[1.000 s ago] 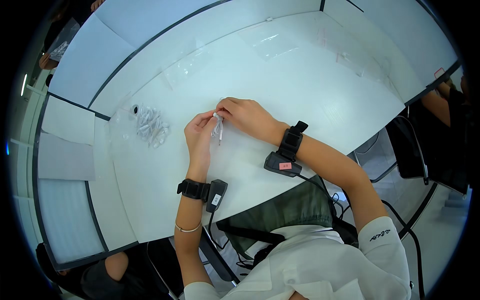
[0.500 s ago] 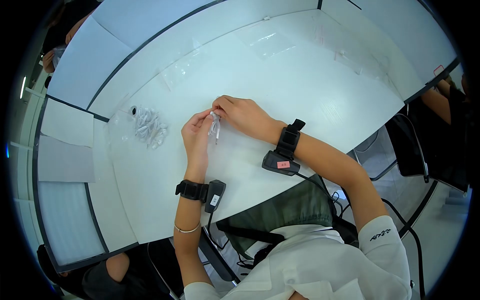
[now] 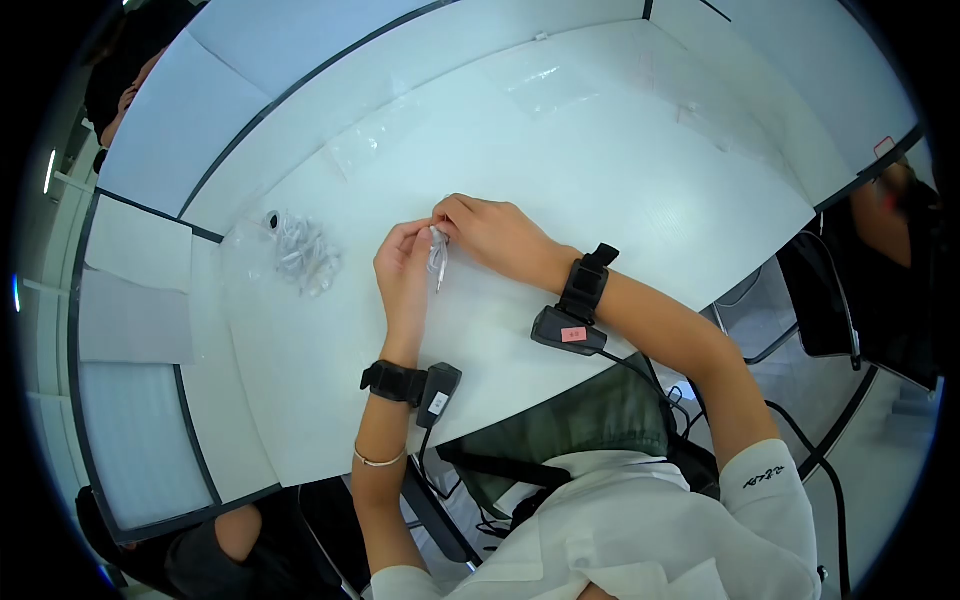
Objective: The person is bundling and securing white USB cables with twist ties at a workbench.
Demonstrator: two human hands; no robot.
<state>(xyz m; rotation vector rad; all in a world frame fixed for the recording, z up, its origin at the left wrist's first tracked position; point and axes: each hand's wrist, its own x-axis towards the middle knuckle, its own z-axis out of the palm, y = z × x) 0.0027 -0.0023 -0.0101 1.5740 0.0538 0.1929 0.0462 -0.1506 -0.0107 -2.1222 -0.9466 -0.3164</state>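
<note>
A person in a white shirt sits at a white table, both hands meeting over its nearer middle. Between them hangs a small bundled white cable, its top at the fingertips and its plug end pointing down toward the tabletop. The left hand pinches the bundle near the top between thumb and fingers; the right hand, fingers curled almost closed, appears to pinch the same top end. To work this well, the left pinch should probably stay firm and still so the loops don't slip, while the right makes small, gentle movements without tugging the thin cord. Left of the hands lies a loose pile of similar white cables, a dark round object at its edge. Exactly what the fingertips do is hidden behind the knuckles, and the loops are too small to count. Clear plastic along the table's far side is hard to make out against the white.
</note>
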